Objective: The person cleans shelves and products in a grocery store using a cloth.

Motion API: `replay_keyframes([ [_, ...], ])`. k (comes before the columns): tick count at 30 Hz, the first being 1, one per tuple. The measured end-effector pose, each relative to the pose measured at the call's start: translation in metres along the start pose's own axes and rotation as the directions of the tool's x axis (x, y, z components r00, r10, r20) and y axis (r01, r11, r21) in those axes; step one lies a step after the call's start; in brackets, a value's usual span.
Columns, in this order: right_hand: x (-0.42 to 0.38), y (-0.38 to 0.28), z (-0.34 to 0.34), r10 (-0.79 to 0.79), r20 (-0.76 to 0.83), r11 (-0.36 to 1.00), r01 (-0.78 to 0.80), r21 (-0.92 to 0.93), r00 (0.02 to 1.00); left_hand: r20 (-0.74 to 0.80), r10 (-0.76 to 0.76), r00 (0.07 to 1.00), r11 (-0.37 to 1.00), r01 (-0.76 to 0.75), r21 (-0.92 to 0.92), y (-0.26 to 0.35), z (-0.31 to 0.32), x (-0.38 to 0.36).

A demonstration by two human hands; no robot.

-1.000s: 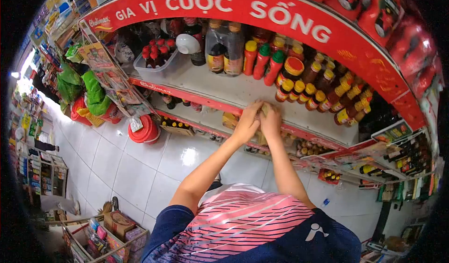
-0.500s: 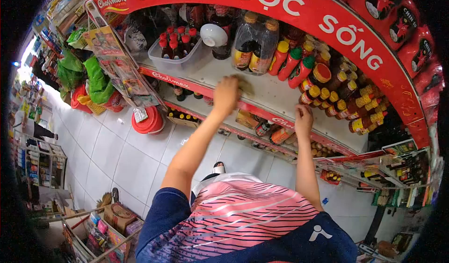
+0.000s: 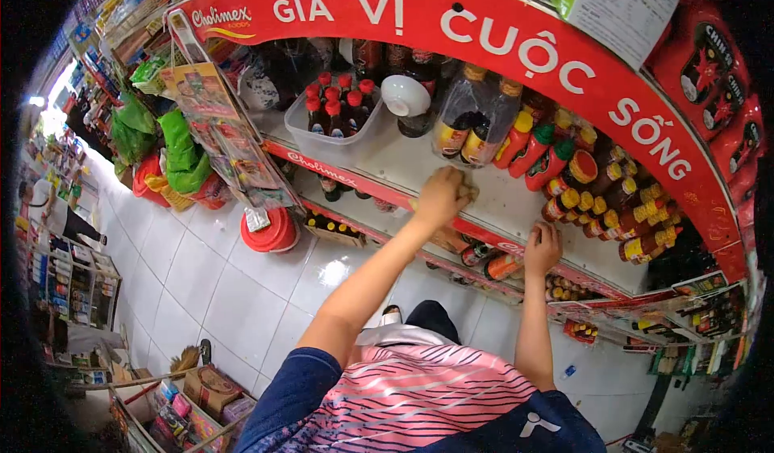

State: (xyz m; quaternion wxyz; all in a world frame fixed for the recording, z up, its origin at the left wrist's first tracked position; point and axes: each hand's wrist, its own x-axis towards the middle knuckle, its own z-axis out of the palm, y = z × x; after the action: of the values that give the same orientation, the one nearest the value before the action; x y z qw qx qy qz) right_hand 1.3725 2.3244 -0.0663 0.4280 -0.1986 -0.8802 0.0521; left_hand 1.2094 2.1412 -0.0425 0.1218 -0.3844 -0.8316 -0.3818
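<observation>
My left hand (image 3: 442, 198) is closed on a small tan cloth (image 3: 468, 190), pressed to the white shelf (image 3: 403, 156) near its front edge. Most of the cloth is hidden under my fingers. Lower and to the right, my right hand (image 3: 543, 250) rests at the red shelf edge with loosely bent fingers and nothing visible in it. Just behind my left hand stand two large dark sauce bottles (image 3: 472, 126) in clear plastic. Red squeeze bottles (image 3: 548, 163) with green caps lean beside them.
A clear plastic tub (image 3: 334, 140) holds several red-capped bottles, with a white bowl (image 3: 405, 96) beside it. Many yellow-capped bottles (image 3: 645, 231) crowd the shelf's right end. A red bucket (image 3: 270, 231) stands on the tiled floor. A red sign (image 3: 435, 18) overhangs the shelf.
The view has shifted, so the shelf sits further right and lower. My left hand stays on the shelf with the cloth, now just below the large bottles. My right hand remains at the edge.
</observation>
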Motion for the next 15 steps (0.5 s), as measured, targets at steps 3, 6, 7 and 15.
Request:
replay_keyframes([
  [3,0.0,-0.004,-0.003,0.031,0.027,0.998,-0.03,-0.056,0.999,-0.082,0.065,0.994,0.995,-0.072,-0.074,-0.04,-0.03,-0.006],
  [6,-0.001,0.0,0.003,0.047,0.005,0.997,-0.046,-0.061,0.999,-0.167,-0.121,0.979,0.993,0.121,-0.012,-0.057,-0.058,-0.003],
  [7,-0.002,-0.002,0.003,0.045,0.01,0.997,-0.045,-0.059,0.999,-0.207,-0.14,0.968,0.989,0.147,0.016,-0.062,-0.055,-0.004],
  [15,0.0,-0.005,0.0,0.028,-0.052,0.996,-0.032,-0.084,0.998,0.139,-0.095,0.986,0.972,0.122,-0.202,0.03,0.008,0.001],
])
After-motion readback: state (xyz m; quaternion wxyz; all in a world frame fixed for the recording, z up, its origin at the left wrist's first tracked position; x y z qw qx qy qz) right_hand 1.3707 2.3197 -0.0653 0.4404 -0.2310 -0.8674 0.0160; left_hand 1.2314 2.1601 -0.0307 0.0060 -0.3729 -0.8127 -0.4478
